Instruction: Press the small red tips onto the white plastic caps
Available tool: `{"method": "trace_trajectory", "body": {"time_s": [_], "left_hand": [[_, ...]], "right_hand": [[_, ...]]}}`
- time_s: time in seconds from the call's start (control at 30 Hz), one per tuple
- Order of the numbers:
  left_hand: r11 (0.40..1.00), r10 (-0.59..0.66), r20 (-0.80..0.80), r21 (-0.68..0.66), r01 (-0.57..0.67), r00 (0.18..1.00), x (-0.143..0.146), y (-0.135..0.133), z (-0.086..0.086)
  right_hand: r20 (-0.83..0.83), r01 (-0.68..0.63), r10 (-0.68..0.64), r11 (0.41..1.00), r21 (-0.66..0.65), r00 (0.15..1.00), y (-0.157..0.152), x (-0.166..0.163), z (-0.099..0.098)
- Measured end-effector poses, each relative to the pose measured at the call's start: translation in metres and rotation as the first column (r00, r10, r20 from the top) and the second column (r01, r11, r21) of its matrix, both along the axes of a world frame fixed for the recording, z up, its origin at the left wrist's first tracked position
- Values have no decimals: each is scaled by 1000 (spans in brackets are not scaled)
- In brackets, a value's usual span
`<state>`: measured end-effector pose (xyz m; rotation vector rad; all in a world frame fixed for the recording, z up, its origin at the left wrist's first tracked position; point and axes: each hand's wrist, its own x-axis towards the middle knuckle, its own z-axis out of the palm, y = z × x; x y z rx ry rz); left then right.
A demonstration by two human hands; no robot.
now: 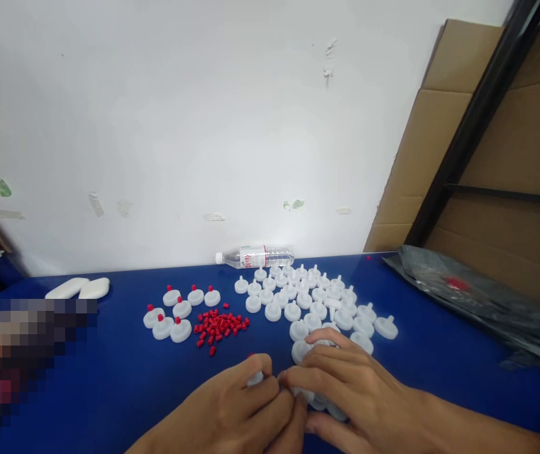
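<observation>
My left hand point(251, 407) is closed at the front middle of the table. A white spouted cap point(254, 379) with a red tip shows between its thumb and curled fingers. Close beside it, my right hand point(350, 372) curls over a cluster of white spouted caps point(317, 401), its fingertips close to my left hand. Part of that cluster is hidden under the fingers. Small red tip covers point(220, 325) lie in a loose pile beyond my left hand. To their left stand several red-tipped caps point(180, 330). Many bare-spouted caps point(292, 311) stand behind my right hand.
A clear plastic bottle point(260, 256) lies against the white wall. Two white rounded objects point(94, 288) rest at the back left. Dark plastic bagging point(468, 309) covers the right side, beside cardboard point(440, 126) and a black post. The left edge is blurred out.
</observation>
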<state>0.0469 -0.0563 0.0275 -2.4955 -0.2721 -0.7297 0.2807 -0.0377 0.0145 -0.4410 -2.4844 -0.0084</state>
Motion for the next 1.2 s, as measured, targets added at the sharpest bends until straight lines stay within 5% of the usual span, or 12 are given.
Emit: {"method": "trace_trajectory", "body": {"time_s": [0.87,1.2], "left_hand": [[995,103,60,-16,-102,993,9,-5,-8],[996,93,71,-19,-92,993,12,-9,-6]], "right_hand": [[-86,-10,2,996,-92,996,-4,-3,-8],[-142,18,-22,999,-31,990,-5,-1,-9]]}}
